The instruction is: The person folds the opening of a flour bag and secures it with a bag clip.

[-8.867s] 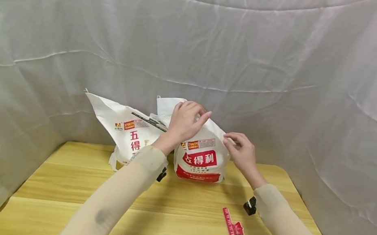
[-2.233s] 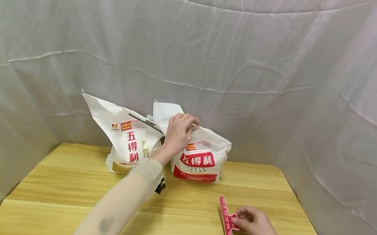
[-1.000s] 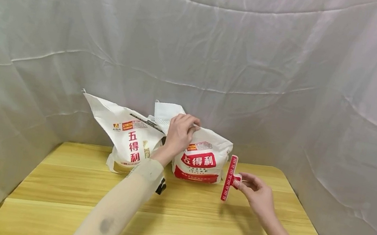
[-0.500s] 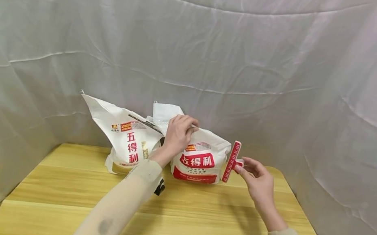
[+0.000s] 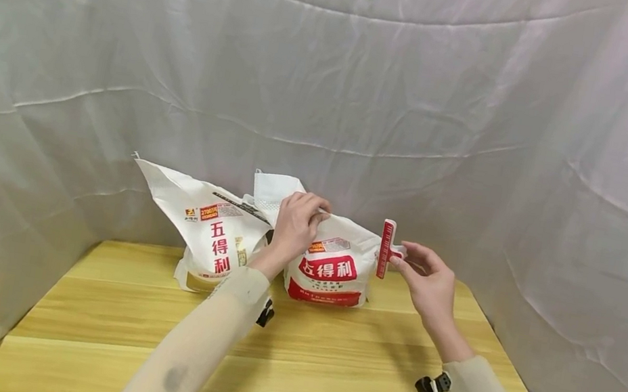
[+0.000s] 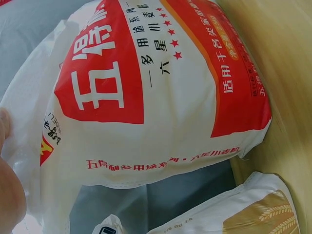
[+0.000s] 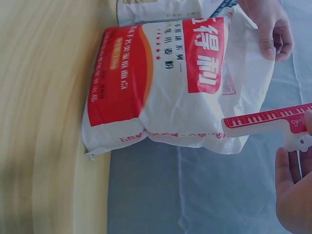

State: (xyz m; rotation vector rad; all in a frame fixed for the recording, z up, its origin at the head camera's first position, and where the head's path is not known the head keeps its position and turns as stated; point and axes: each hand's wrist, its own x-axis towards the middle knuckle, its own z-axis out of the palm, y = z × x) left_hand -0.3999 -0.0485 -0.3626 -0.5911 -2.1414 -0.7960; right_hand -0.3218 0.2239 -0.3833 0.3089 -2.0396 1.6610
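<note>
A white flour bag with red panels (image 5: 331, 280) stands at the back of the wooden table. My left hand (image 5: 296, 224) pinches its folded top near the left end. In the left wrist view only part of that hand (image 6: 9, 190) shows, at the bag's top. My right hand (image 5: 432, 287) holds a red and white bag clip (image 5: 385, 250) by its handle, beside the bag's right upper corner. From the right wrist view, the clip's long bar (image 7: 263, 119) overlaps the bag's top corner. Whether they touch, I cannot tell.
A second flour bag (image 5: 221, 236), white with a gold base, leans close on the left, its pointed top corner sticking up. Grey cloth (image 5: 333, 76) hangs behind and on both sides of the table (image 5: 298, 372).
Earlier both hands were at the bag's top and the clip lay on the table. My right hand then picked it up and carried it back to the bag's right end. My left hand stays put.
</note>
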